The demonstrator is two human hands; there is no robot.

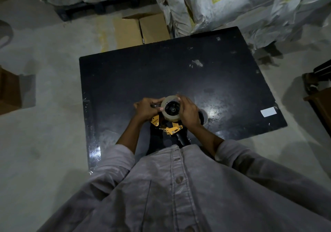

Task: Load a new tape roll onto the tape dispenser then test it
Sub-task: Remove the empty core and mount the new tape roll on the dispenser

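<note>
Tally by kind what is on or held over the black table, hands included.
Tape roll: 1
Tape dispenser: 1
White label on the black table: 1
Hands: 2, left hand and right hand
Total: 5

We count: one clear tape roll (171, 110) on black hub. One yellow-and-black handheld tape dispenser (172, 130). Two bare hands: left hand (147, 109), right hand (190, 112). One black rectangular tabletop (136, 74). One small white label (268, 112) on tabletop. Two tan cardboard boxes (141, 28) beyond far edge. Pale woven sacks (232, 7): number uncertain, piles overlap.
</note>
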